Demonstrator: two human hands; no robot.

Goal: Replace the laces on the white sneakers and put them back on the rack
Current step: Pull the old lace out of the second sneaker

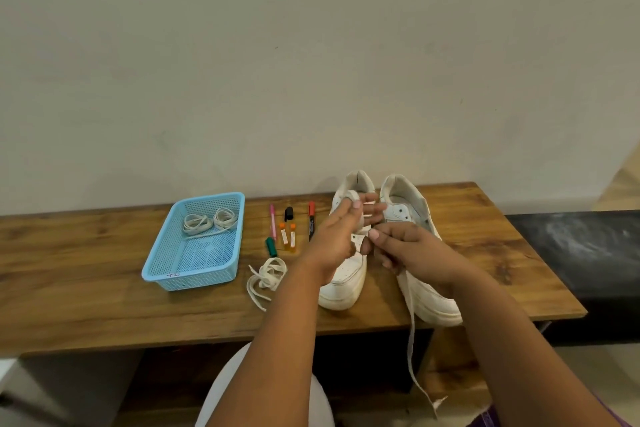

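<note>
A: Wooden tabletop [104, 305] against a plain wall, two white sneakers [349, 274] side by side.

B: Left hand [332, 236] grip curled at the left sneaker's tongue; right hand [408, 253] pinching a dangling lace [412, 350].

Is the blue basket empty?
No, the blue basket holds two coiled bundles of white laces near its far end.

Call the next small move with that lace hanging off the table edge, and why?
Probably pull the slack through: the right hand pinches the lace by the left sneaker, and its long tail dangles past the table edge. The left hand steadies that sneaker's tongue.
</note>
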